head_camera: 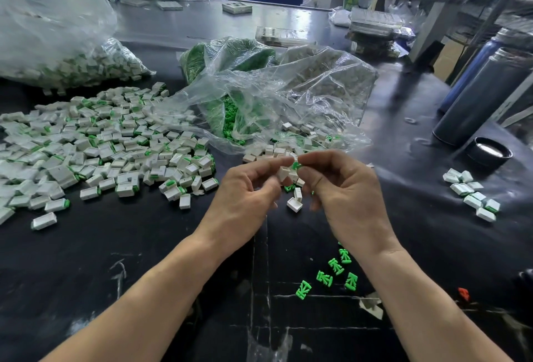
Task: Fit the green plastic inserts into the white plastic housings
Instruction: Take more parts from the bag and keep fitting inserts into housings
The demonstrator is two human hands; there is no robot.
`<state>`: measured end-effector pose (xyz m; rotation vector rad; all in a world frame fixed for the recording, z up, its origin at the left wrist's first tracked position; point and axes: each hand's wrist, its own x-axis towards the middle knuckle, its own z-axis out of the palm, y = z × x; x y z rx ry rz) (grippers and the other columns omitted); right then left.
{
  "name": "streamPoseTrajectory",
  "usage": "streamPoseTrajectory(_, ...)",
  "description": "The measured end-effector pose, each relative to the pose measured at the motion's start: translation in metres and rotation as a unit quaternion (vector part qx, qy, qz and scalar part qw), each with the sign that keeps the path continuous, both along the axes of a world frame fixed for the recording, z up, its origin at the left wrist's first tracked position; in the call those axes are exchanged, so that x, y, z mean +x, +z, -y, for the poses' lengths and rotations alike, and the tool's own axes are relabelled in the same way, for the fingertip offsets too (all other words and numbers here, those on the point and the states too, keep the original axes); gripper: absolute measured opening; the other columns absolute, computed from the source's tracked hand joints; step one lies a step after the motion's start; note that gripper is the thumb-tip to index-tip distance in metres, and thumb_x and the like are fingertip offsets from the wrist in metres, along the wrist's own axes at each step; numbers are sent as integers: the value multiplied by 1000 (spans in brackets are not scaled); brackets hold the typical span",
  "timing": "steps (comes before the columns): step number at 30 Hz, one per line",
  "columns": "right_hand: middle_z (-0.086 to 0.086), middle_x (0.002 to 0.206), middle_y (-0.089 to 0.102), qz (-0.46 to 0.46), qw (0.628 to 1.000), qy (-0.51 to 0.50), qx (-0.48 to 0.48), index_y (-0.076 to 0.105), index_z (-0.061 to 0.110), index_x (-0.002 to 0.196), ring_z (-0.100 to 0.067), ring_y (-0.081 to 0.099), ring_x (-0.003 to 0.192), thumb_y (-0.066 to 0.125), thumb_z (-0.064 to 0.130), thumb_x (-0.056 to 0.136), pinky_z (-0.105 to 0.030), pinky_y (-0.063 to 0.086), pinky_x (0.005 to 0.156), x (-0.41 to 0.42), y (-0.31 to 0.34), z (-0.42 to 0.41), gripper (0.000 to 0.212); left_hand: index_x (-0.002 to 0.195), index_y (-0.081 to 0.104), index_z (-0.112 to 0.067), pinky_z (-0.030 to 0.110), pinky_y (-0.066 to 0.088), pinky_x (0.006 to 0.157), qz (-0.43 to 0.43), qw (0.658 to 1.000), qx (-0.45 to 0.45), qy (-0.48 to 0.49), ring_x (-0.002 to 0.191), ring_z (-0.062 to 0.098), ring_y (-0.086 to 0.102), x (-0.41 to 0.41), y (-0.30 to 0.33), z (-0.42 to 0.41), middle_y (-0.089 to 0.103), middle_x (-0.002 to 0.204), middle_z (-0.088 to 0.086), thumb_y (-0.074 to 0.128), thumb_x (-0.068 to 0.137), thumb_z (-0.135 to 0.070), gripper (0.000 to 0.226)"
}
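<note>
My left hand [246, 188] pinches a small white housing [283, 172] between thumb and fingers over the middle of the black table. My right hand [343, 185] holds a green insert [296, 165] at its fingertips, touching the housing's upper end. Under my hands lie loose white housings [294, 204], one open side up. Several loose green inserts [324, 278] rest on the table near my right forearm. A clear bag of green inserts [229, 119] lies open behind my hands.
A large heap of white housings with green ends [95, 145] covers the left. A small group [473, 194] lies at the right. Dark bottles [478, 99] and a black cap [489, 154] stand at the right edge. A second bag of parts [72, 67] sits far left.
</note>
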<state>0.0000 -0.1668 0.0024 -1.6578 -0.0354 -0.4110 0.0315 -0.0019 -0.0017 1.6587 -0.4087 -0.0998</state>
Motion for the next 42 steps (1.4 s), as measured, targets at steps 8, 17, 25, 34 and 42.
streamPoseTrajectory(8, 6, 88, 78, 13, 998, 6, -59, 78, 26, 96, -3, 69, 72, 78, 6, 90, -14, 50, 67, -3, 0, -1, 20, 115, 72, -31, 18, 53, 67, 14, 999, 9, -28, 72, -5, 61, -1, 3, -1, 70, 79, -20, 52, 104, -6, 34)
streamPoseTrajectory(17, 11, 81, 74, -14, 996, 13, -87, 78, 32, 93, -3, 65, 69, 77, 9, 91, -20, 50, 68, -3, 0, 1, 23, 99, 73, -7, 26, 59, 60, -57, 996, -68, 10, 63, 15, 63, 2, -1, 0, 76, 82, 9, 68, 94, -4, 7)
streamPoseTrajectory(25, 0, 68, 70, -59, 997, 20, 36, 76, 16, 93, -14, 59, 54, 74, 10, 95, -24, 50, 50, -5, 0, -6, 6, 95, 71, -10, 28, 58, 58, -67, 994, -89, 17, 60, 15, 64, 0, -2, 2, 76, 83, 13, 67, 96, -5, 7)
streamPoseTrajectory(34, 12, 64, 69, -70, 988, 3, -140, 75, 26, 86, -3, 61, 54, 75, 14, 95, -19, 50, 52, -6, 4, 1, 14, 94, 70, -8, 30, 58, 64, -21, 999, -22, 25, 63, 14, 62, -3, -1, 2, 72, 80, 12, 68, 94, -1, 8)
streamPoseTrajectory(42, 5, 70, 72, -81, 981, -9, -175, 75, 25, 85, -10, 69, 59, 74, 11, 95, -32, 60, 56, -7, 3, -2, 17, 90, 72, -5, 33, 60, 65, -7, 1000, 0, 25, 63, 21, 66, -2, -3, 1, 73, 76, 12, 67, 91, 8, 14)
